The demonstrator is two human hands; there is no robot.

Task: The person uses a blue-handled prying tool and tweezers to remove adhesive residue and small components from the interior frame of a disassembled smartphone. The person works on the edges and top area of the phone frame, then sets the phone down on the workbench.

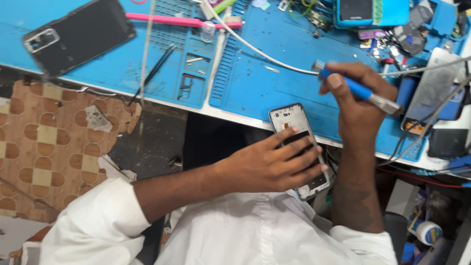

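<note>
My left hand (267, 164) grips an opened phone frame (289, 120) from the side, fingers spread across its black middle, holding it over the near edge of the blue work mat (255, 83). The phone's upper end shows a bare white inside. My right hand (360, 100) is raised above the mat to the right of the phone, closed on a blue-handled screwdriver (355, 89) that lies across the fingers with its metal ends sticking out both ways. Both white sleeves show at the bottom.
A black phone back cover (78, 35) lies at the far left of the mat. A pink tool (181, 21), a black spudger (154, 71) and a white cable (255, 49) lie on the mat. Small parts and devices crowd the far right. Patterned flooring is at left.
</note>
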